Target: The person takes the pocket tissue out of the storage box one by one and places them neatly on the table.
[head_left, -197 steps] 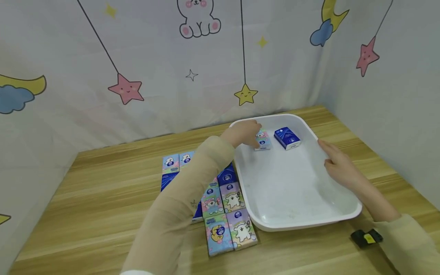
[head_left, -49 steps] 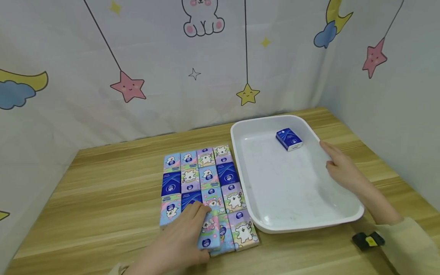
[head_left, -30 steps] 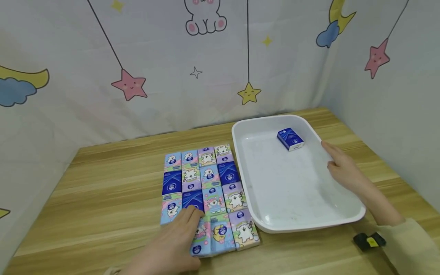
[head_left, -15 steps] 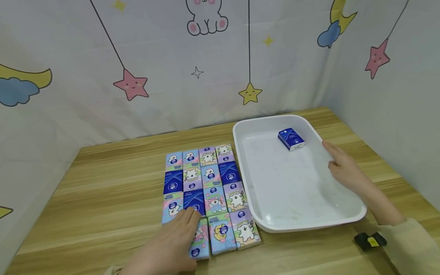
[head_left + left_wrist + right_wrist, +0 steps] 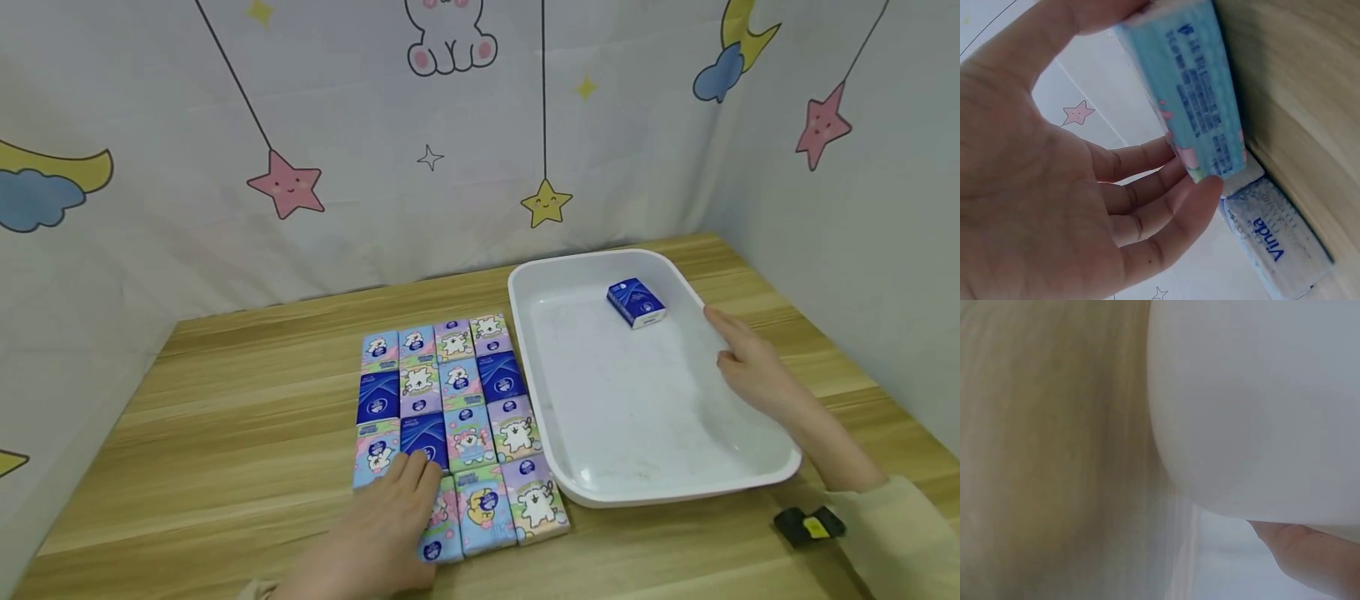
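Note:
My left hand (image 5: pixel 378 525) is at the front row of a block of pocket tissue packs. In the left wrist view, its thumb and fingers grip a light-blue and pink tissue pack (image 5: pixel 1188 94) by its ends. That pack lies beside a yellow-duck tissue pack (image 5: pixel 483 508), its left part hidden by the hand in the head view. A white tray (image 5: pixel 615 400) stands right of the block. My right hand (image 5: pixel 761 375) holds the tray's right rim, thumb at the inner side. One dark-blue tissue pack (image 5: pixel 636 302) lies in the tray's far right part.
Rows of blue, pink and purple packs (image 5: pixel 471 437) lie flat and close together against the tray's left side. A black strap with a yellow label (image 5: pixel 810 527) is by the right wrist. A printed curtain (image 5: pixel 360 167) hangs behind the wooden table (image 5: pixel 247 433).
My left hand has brought the light-blue and pink tissue pack from the tray to the block's front row and nudged it close beside its neighbour. My right hand has stayed on the rim.

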Demonstrator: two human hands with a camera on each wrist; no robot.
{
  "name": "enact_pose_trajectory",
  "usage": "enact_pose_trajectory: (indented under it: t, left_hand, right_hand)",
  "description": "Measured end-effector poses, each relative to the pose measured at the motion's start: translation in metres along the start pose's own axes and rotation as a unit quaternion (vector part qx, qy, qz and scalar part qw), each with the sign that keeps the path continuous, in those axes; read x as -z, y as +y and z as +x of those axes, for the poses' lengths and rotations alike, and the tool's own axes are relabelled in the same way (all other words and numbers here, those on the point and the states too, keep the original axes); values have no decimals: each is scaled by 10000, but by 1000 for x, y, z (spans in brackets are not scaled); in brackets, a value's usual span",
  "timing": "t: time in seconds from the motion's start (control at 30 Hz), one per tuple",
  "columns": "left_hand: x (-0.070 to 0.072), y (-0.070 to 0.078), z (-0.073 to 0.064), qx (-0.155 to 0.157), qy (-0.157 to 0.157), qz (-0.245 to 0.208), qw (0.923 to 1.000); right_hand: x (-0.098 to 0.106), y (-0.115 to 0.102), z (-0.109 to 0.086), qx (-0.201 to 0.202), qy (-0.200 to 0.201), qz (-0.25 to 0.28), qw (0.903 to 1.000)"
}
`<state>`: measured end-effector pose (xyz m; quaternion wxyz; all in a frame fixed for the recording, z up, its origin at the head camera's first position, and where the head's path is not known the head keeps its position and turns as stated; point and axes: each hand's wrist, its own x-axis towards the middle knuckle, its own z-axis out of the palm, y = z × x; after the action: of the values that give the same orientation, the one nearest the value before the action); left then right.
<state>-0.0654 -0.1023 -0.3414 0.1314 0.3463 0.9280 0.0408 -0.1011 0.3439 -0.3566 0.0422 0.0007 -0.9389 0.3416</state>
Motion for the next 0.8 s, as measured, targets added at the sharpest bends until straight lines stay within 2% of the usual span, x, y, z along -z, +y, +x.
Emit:
enact_pose_trajectory:
  t: [0.23,0.8]
  left_hand:
    - [0,0,1,22,89,-22,10000]
    - [2,-4,4,-403,316,117,9986]
  right_hand:
    - [0,-1,1,18,18,-41,10000]
    - [0,2,1,-79,-50,-54,9999]
